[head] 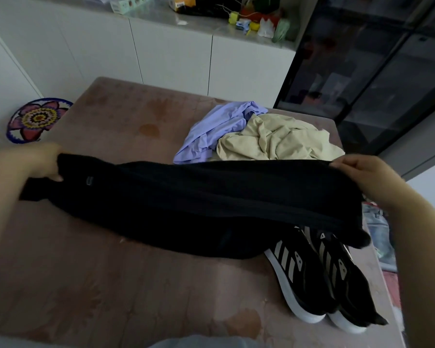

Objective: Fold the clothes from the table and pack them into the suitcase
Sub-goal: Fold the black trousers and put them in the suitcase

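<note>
One table (86, 272), brown top. Three garments on it: black garment (199, 197) stretched across your front; beige garment (274, 139) and purple garment (219, 126) crumpled together, far right. Two black sneakers (296, 280) side by side near right edge, black garment overlapping their far ends. Your left hand (43, 162) grips black garment's left end, right hand (362, 174) pinches its right end. Middle sags onto table, probably folded lengthwise. Bare tabletop left and near you.

Home, I'd say: white cabinets (171, 54) under a cluttered countertop (156, 13), dark glass-fronted cabinet (387, 79), flower-patterned mat (38, 119) beside my table (111, 272), sneakers (309, 280) on it.
</note>
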Demonstrator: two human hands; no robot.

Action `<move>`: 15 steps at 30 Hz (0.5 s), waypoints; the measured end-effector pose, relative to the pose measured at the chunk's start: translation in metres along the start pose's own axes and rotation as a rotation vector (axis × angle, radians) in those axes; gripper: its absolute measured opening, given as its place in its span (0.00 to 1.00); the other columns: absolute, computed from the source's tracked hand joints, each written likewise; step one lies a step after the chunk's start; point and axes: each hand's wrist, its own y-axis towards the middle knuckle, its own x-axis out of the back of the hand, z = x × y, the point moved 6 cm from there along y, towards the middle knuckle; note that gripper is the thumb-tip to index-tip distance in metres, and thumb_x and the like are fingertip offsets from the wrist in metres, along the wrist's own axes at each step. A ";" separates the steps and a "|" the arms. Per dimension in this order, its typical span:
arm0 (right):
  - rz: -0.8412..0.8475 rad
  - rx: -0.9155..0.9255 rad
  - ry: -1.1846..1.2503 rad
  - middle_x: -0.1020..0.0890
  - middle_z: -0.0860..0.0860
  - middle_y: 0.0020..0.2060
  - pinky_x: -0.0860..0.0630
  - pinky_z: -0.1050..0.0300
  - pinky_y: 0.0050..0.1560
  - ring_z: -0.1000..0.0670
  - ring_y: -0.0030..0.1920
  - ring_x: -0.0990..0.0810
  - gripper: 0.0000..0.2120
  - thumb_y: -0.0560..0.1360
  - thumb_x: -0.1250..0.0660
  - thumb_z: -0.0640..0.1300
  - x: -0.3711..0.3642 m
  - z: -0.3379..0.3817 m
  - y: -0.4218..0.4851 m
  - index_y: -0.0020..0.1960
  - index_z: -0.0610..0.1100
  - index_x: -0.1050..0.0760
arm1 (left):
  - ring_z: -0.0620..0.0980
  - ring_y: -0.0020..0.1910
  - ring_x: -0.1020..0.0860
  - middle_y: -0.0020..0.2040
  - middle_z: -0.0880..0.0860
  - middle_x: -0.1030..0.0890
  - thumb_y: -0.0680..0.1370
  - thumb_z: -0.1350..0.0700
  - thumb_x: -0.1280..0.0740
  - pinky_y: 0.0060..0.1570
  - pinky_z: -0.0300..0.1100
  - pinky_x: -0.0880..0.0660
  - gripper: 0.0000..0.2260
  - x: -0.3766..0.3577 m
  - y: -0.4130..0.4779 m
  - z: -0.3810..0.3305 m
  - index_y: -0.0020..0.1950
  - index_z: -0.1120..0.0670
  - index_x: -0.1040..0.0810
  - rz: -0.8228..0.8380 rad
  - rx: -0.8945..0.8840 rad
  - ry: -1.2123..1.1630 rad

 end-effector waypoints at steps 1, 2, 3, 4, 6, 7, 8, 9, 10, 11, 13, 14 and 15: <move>-0.004 -0.009 -0.083 0.18 0.56 0.33 0.26 0.64 0.42 0.55 0.39 0.20 0.08 0.77 0.35 0.45 0.000 -0.001 0.009 0.41 0.48 0.19 | 0.56 0.49 0.21 0.48 0.58 0.18 0.60 0.60 0.20 0.53 0.47 0.25 0.25 0.002 -0.002 0.000 0.55 0.60 0.20 0.026 0.014 0.062; -0.058 -0.016 -0.160 0.17 0.52 0.38 0.27 0.59 0.46 0.50 0.44 0.20 0.08 0.77 0.35 0.44 0.000 -0.002 0.021 0.43 0.46 0.18 | 0.55 0.50 0.22 0.51 0.58 0.19 0.62 0.59 0.20 0.53 0.44 0.26 0.26 0.003 -0.004 -0.004 0.57 0.59 0.21 0.042 0.012 0.098; -0.138 -0.029 -0.215 0.17 0.47 0.43 0.28 0.55 0.50 0.44 0.49 0.21 0.08 0.77 0.35 0.43 -0.002 -0.005 0.031 0.47 0.43 0.18 | 0.55 0.52 0.22 0.54 0.58 0.19 0.63 0.57 0.21 0.53 0.42 0.27 0.26 0.003 -0.007 -0.011 0.59 0.58 0.22 0.042 -0.008 0.109; -0.216 -0.047 -0.239 0.18 0.43 0.49 0.30 0.53 0.52 0.41 0.52 0.22 0.09 0.77 0.35 0.43 -0.007 -0.008 0.038 0.51 0.41 0.19 | 0.55 0.54 0.23 0.57 0.57 0.20 0.65 0.55 0.22 0.53 0.41 0.27 0.27 0.001 -0.008 -0.018 0.62 0.56 0.24 0.043 -0.032 0.099; -0.244 -0.072 -0.262 0.20 0.41 0.57 0.31 0.53 0.54 0.40 0.58 0.24 0.13 0.77 0.35 0.46 -0.024 -0.018 0.046 0.58 0.40 0.22 | 0.54 0.53 0.24 0.57 0.56 0.21 0.71 0.54 0.25 0.52 0.41 0.29 0.21 -0.007 -0.013 -0.035 0.62 0.56 0.23 0.048 -0.091 0.061; -0.185 -0.062 -0.278 0.22 0.42 0.60 0.32 0.53 0.57 0.41 0.60 0.26 0.16 0.76 0.33 0.48 -0.037 -0.026 0.047 0.61 0.42 0.24 | 0.53 0.51 0.24 0.56 0.56 0.20 0.73 0.55 0.28 0.50 0.40 0.29 0.16 -0.013 -0.013 -0.040 0.60 0.56 0.22 0.060 -0.116 0.047; -0.100 -0.045 -0.293 0.24 0.44 0.63 0.33 0.51 0.61 0.42 0.63 0.27 0.22 0.73 0.31 0.53 -0.049 -0.034 0.046 0.64 0.44 0.26 | 0.52 0.49 0.25 0.54 0.56 0.20 0.75 0.56 0.30 0.48 0.40 0.30 0.12 -0.019 -0.013 -0.042 0.57 0.56 0.20 0.079 -0.124 0.058; 0.008 -0.039 -0.314 0.27 0.45 0.66 0.34 0.48 0.66 0.43 0.66 0.30 0.30 0.69 0.28 0.58 -0.062 -0.042 0.040 0.67 0.48 0.29 | 0.51 0.49 0.25 0.52 0.55 0.20 0.76 0.56 0.32 0.48 0.40 0.29 0.09 -0.026 -0.014 -0.042 0.55 0.56 0.20 0.094 -0.125 0.081; 0.130 -0.053 -0.349 0.31 0.47 0.69 0.37 0.45 0.69 0.43 0.69 0.33 0.42 0.62 0.27 0.65 -0.074 -0.053 0.033 0.71 0.51 0.35 | 0.51 0.49 0.24 0.52 0.54 0.20 0.77 0.56 0.33 0.49 0.40 0.29 0.09 -0.031 -0.015 -0.039 0.55 0.55 0.19 0.093 -0.117 0.094; 0.246 -0.078 -0.403 0.36 0.48 0.72 0.40 0.43 0.71 0.44 0.72 0.37 0.55 0.53 0.28 0.72 -0.085 -0.065 0.025 0.75 0.54 0.43 | 0.52 0.51 0.24 0.53 0.54 0.20 0.77 0.56 0.33 0.51 0.41 0.28 0.09 -0.035 -0.015 -0.033 0.56 0.55 0.19 0.070 -0.103 0.084; 0.401 -0.127 -0.561 0.48 0.49 0.76 0.48 0.42 0.74 0.43 0.75 0.47 0.68 0.47 0.30 0.77 -0.099 -0.091 0.011 0.76 0.57 0.59 | 0.55 0.57 0.25 0.60 0.57 0.22 0.76 0.56 0.32 0.56 0.43 0.29 0.14 -0.039 -0.014 -0.016 0.62 0.54 0.22 -0.008 -0.079 0.011; 0.412 -0.138 -0.618 0.52 0.49 0.77 0.51 0.42 0.74 0.43 0.76 0.50 0.67 0.51 0.27 0.73 -0.104 -0.103 0.007 0.76 0.57 0.64 | 0.57 0.61 0.27 0.65 0.58 0.25 0.74 0.53 0.30 0.60 0.45 0.31 0.21 -0.042 -0.015 -0.008 0.66 0.54 0.26 -0.041 -0.084 -0.027; 0.381 -0.142 -0.631 0.55 0.48 0.77 0.52 0.42 0.74 0.42 0.76 0.51 0.65 0.56 0.25 0.68 -0.107 -0.111 0.004 0.75 0.57 0.67 | 0.58 0.66 0.30 0.69 0.58 0.29 0.72 0.50 0.27 0.65 0.48 0.33 0.29 -0.048 -0.017 -0.003 0.71 0.54 0.32 -0.041 -0.103 -0.052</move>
